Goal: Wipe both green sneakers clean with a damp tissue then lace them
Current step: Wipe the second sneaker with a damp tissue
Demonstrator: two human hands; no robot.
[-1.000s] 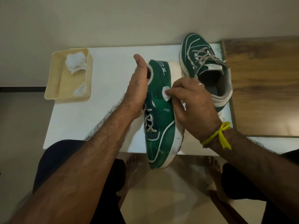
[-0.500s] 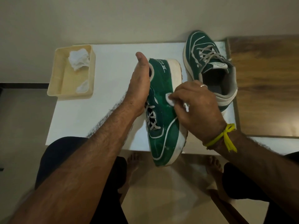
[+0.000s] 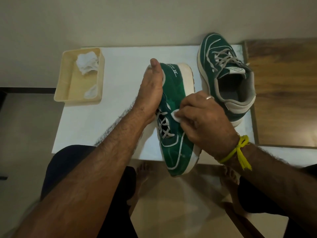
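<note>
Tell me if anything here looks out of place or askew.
Only one thing: the sneaker being wiped lies tipped on its side, toe overhanging the white table's near edge. That looks deliberate; the left hand steadies it.

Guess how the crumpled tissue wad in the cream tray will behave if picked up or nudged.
The tissue wad looks crumpled and folded, so it is probably floppy and will squash rather than hold shape. It seems light; a nudge would likely slide it along the cream tray floor, not roll it. If damp like the tissue in the right hand, it may tear or cling.
</note>
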